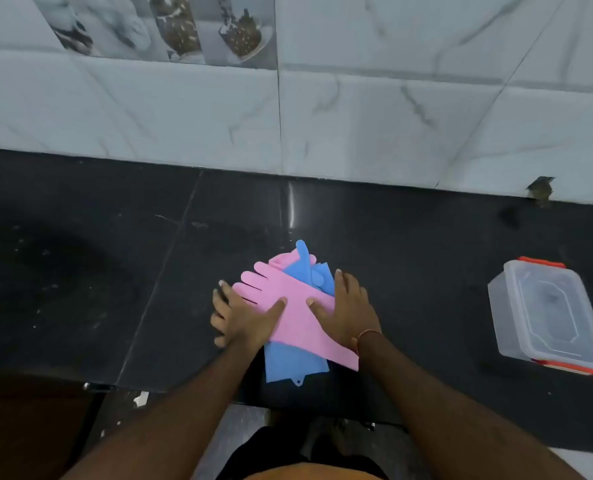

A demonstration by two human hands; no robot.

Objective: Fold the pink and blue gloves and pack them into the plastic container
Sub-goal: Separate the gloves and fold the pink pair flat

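— Gloves?
— Pink glove [289, 308] crosses the blue glove [296, 363] at the worktop's [80, 289] near edge; my left hand [243, 320] and right hand [348, 311] press it, fingers released, flat.
— Container?
— Plastic container [547, 317], right edge, lidded.

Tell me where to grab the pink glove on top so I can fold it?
Probably pinch the pink glove at its finger end, upper left by the left hand. The fingers lie flat and free there, while its cuff lies lower right beside the right hand.
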